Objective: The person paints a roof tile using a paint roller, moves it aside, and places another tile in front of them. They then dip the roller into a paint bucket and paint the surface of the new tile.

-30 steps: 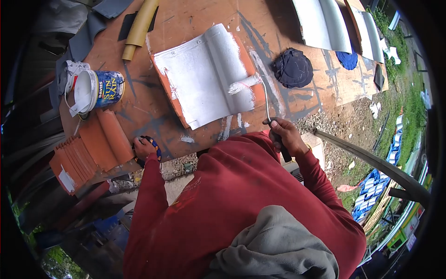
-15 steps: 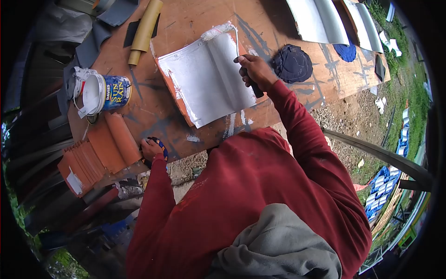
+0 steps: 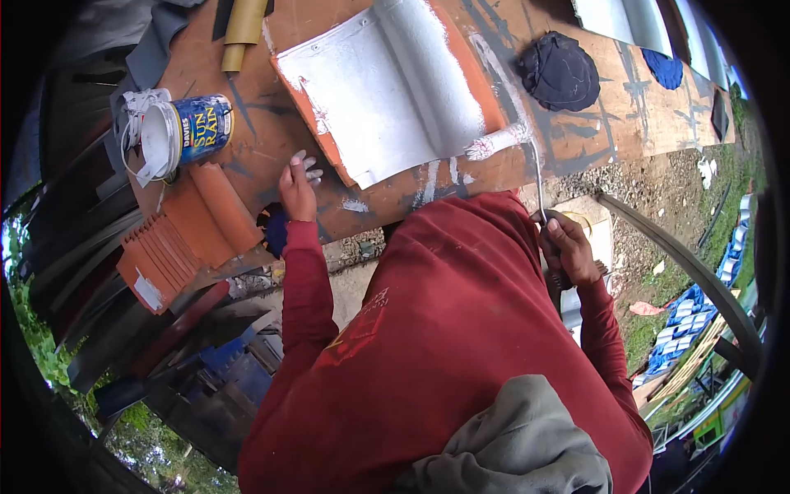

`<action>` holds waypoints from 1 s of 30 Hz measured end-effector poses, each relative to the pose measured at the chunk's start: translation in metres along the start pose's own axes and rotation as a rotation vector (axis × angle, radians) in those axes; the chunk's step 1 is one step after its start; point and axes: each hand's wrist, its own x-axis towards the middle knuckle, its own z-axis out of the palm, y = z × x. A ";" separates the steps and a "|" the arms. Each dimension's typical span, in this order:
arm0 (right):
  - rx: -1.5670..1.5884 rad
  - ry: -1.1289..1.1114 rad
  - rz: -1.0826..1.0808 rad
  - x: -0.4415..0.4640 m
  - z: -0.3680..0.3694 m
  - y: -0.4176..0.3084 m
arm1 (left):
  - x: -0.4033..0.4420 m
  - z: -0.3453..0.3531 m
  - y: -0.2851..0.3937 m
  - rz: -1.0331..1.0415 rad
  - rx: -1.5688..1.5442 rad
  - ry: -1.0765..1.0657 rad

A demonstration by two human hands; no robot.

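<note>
My right hand (image 3: 568, 247) is wrapped round the dark handle of a paint roller (image 3: 496, 142), low beside my body at the table's front edge. The roller's white-coated sleeve rests against the near right corner of a curved roof tile (image 3: 370, 99). White paint covers most of that tile; bare orange shows along its edges. Left of the tile, my left hand (image 3: 299, 193) is raised with fingers apart and nothing in it. Close to it are a dark blue cloth bundle (image 3: 274, 230) and unpainted orange roof tiles (image 3: 210, 210).
A Sun Rain paint bucket (image 3: 204, 128) lies tilted on the left side of the wooden table (image 3: 255, 140). A dark crumpled cloth (image 3: 559, 72) and white-painted tiles (image 3: 629, 20) are at the right. A yellow roll (image 3: 247, 20) lies at the back. A long bar (image 3: 683, 255) slants beyond the table's edge.
My right hand has brought the roller from the tile's far edge down to its near right corner. My left hand has lifted off the cloth bundle and opened. The view has shifted.
</note>
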 end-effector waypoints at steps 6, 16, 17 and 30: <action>-0.203 -0.009 -0.183 0.035 0.012 -0.005 | 0.032 0.034 0.010 0.362 0.700 -0.045; 0.035 -0.036 -0.246 0.171 0.090 -0.153 | 0.035 0.032 0.010 -0.009 0.325 -0.148; 0.031 -0.032 -0.236 0.176 0.088 -0.157 | 0.040 0.031 0.000 -0.029 0.289 -0.161; -0.116 -0.028 -0.037 0.023 -0.011 -0.005 | 0.039 0.024 0.009 -0.191 0.206 -0.284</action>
